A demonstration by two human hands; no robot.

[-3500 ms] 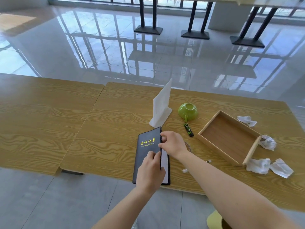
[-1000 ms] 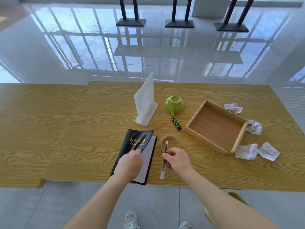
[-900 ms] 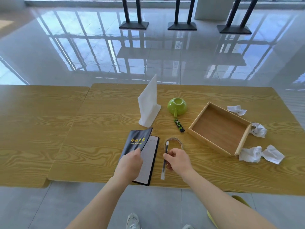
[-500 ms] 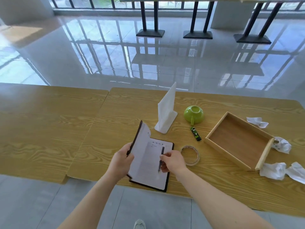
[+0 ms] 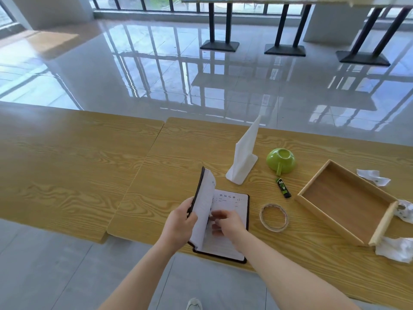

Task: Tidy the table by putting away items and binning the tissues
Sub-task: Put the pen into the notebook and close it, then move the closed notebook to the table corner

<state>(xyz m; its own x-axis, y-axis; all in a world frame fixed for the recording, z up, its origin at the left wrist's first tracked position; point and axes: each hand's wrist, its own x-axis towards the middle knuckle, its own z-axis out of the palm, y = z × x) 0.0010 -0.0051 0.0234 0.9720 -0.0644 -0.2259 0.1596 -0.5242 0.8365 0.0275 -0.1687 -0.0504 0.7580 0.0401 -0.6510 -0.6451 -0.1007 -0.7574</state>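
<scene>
A black notebook (image 5: pixel 230 198) lies open near the table's front edge. My left hand (image 5: pixel 178 222) grips its cover and first pages and holds them upright. My right hand (image 5: pixel 228 224) rests on the open page at the gutter, blurred, fingers curled around a pen that is almost wholly hidden. To the right lie a tape ring (image 5: pixel 274 229) and a small green-black tube (image 5: pixel 283 187). An empty wooden tray (image 5: pixel 342 204) stands further right. Crumpled tissues lie beyond it (image 5: pixel 372 177), at its right corner (image 5: pixel 405 210) and in front of it (image 5: pixel 395 249).
A white folded stand (image 5: pixel 244 157) rises behind the notebook. Beside it a green cup (image 5: pixel 280 161) sits upside down. A second wooden table (image 5: pixel 67 153) adjoins on the left with a narrow gap. Glossy floor and black table legs lie beyond.
My left hand lifted the notebook's cover from flat to upright. My right hand picked the pen off the table and moved it onto the open page, towards the gutter.
</scene>
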